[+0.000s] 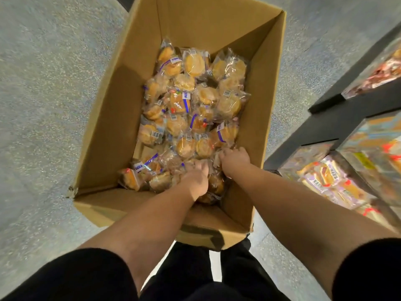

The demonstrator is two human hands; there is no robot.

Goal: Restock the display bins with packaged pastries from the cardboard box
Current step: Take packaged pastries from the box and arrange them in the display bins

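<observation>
An open cardboard box (104, 118) stands on the floor in front of me, holding several round golden pastries (193, 101) in clear wrappers with blue labels. Both my hands reach down into its near end. My left hand (196, 178) is dug into the pile, fingers curled among the packets. My right hand (233, 158) lies just to its right, fingers curled down into the wrapped pastries by the box's right wall. Which packets each hand grips is hidden under the fingers.
Clear display bins (355, 170) on a black shelf unit (338, 118) stand to the right, holding purple and orange packaged goods. Another bin (377, 70) sits farther back. Grey speckled floor (43, 83) surrounds the box. My dark trousers show below the box.
</observation>
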